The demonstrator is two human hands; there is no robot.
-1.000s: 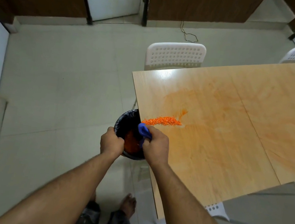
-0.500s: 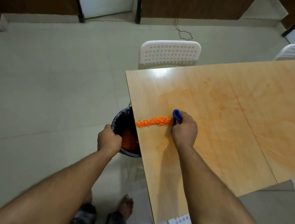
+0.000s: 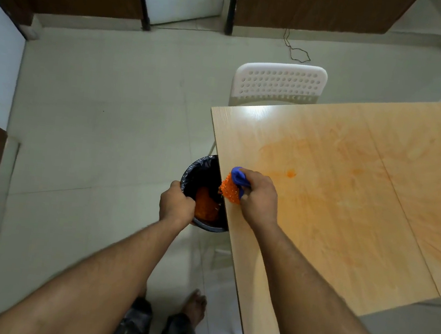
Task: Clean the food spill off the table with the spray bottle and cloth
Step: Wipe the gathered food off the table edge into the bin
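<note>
The bin (image 3: 203, 176) rim is gripped by the left hand (image 3: 176, 203) just below the surface (image 3: 347, 210) edge. At the hand's 3 o'clock, the blue cloth (image 3: 237, 177) is clutched by the right hand (image 3: 258, 196), with orange crumbs (image 3: 228, 191) gathered at the edge. Open, stained surface extends toward 3 o'clock.

Wooden table (image 3: 347, 210) bore an orange smear (image 3: 290, 173); orange food crumbs (image 3: 229, 191) piled at its left edge.
</note>
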